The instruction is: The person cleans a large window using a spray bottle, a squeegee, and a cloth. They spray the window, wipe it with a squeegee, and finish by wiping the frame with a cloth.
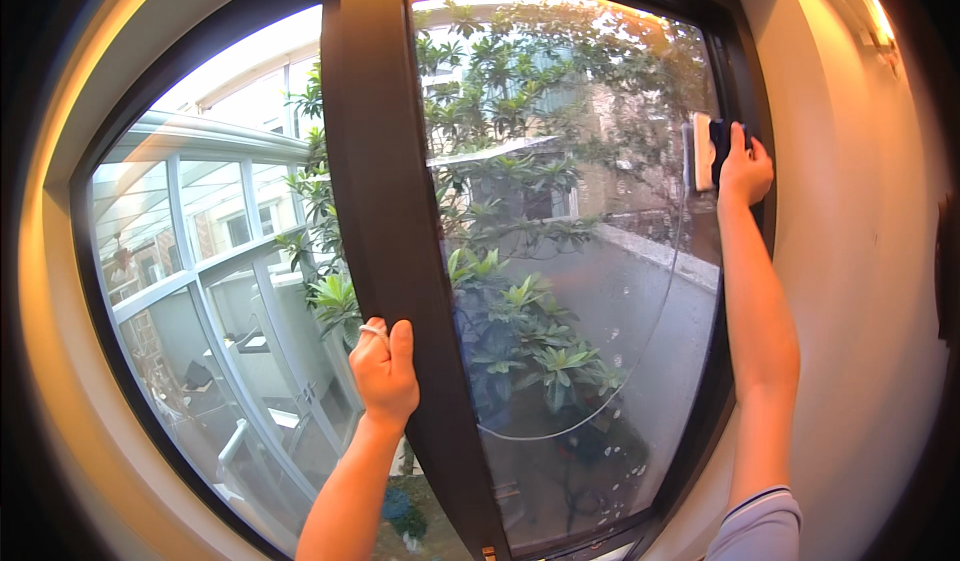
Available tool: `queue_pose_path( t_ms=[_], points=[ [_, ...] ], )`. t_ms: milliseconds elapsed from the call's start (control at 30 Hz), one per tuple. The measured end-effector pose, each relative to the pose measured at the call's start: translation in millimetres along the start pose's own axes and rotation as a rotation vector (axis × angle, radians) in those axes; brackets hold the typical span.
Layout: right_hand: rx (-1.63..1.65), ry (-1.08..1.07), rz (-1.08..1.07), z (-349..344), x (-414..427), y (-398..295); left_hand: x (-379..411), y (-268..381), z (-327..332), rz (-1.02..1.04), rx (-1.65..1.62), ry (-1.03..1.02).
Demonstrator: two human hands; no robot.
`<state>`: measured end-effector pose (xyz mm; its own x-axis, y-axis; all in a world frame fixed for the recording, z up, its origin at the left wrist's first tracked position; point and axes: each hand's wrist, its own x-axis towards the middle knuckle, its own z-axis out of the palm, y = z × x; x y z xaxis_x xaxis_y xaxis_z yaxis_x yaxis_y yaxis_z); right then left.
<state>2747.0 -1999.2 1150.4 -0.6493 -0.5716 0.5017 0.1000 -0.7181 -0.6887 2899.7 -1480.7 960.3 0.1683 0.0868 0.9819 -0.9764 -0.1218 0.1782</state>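
Note:
My right hand [745, 167], raised at the upper right, grips a dark blue and white magnetic window cleaner [704, 152] against the window pane [540, 276]. Its outer half [687, 157] shows through the glass just left of the inner one. A thin white cord [600, 409] hangs from there in a long curve outside and passes behind the dark sash stile [379, 163]. My left hand [385, 370] is curled beside that stile, with a white cord loop [375, 331] around a finger. Where the cord runs behind the stile is hidden.
The dark window frame [742, 73] borders the pane, with a pale wall [847, 276] at its right. Water spots mark the lower glass. Outside stand a leafy tree [517, 336], a grey wall [660, 321] and a white-framed glass structure [196, 272].

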Motion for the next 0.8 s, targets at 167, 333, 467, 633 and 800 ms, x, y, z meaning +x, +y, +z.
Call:
queue_pose_path(
  t_ms=[167, 333, 467, 633, 800],
  points=[
    [0.018, -0.082, -0.054, 25, -1, -83, 1, -1, 3, 0.032, -0.038, 0.027],
    [0.387, -0.175, -0.300, 29, -64, -175, 6, -1, -4, 0.041, -0.038, 0.028],
    [0.683, -0.399, -0.720, 20, -106, -229, 6, 0, -2, 0.025, -0.029, 0.017],
    [0.708, -0.948, -0.945, -27, -147, -285, 11, -3, -8, 0.061, -0.019, 0.013],
    [0.792, -0.882, -1.252, -50, -177, -259, 11, -2, -4, 0.054, -0.025, 0.006]
  ],
)
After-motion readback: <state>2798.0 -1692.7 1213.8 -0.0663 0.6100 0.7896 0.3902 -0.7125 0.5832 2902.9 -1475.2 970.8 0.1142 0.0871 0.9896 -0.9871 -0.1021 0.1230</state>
